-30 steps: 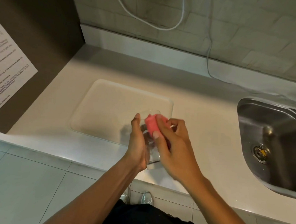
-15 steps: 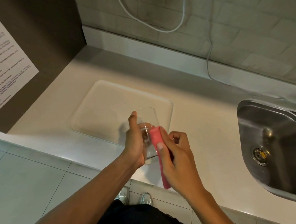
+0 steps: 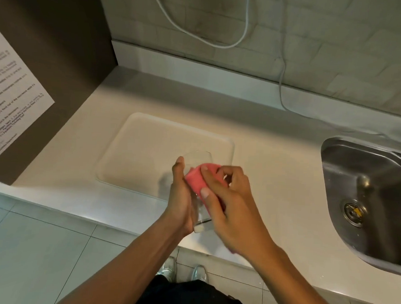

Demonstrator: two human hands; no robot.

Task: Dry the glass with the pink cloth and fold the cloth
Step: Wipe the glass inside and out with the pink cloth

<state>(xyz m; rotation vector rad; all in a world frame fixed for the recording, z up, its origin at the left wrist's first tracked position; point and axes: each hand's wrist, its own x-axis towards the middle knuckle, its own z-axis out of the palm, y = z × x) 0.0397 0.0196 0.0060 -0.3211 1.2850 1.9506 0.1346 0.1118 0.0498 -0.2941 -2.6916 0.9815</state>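
Our left hand point(image 3: 181, 197) has a closed grip round the clear drinking glass point(image 3: 198, 191), tilted above the desk point(image 3: 274, 179) edge; our right hand point(image 3: 229, 200) presses the bunched pink cloth point(image 3: 194, 178) to its wall. Glass is slick and breakable, so hold mid-body. The posted notice point(image 3: 11, 109) seems printed text, unreadable.

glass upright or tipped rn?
Tipped. The glass is held in the left hand, rim angled away toward the tray, base toward the person.

White counter point(image 3: 275, 169) with steel sink point(image 3: 364, 197), grey tiled wall point(image 3: 328, 42), pale floor tiles point(image 3: 27, 254)
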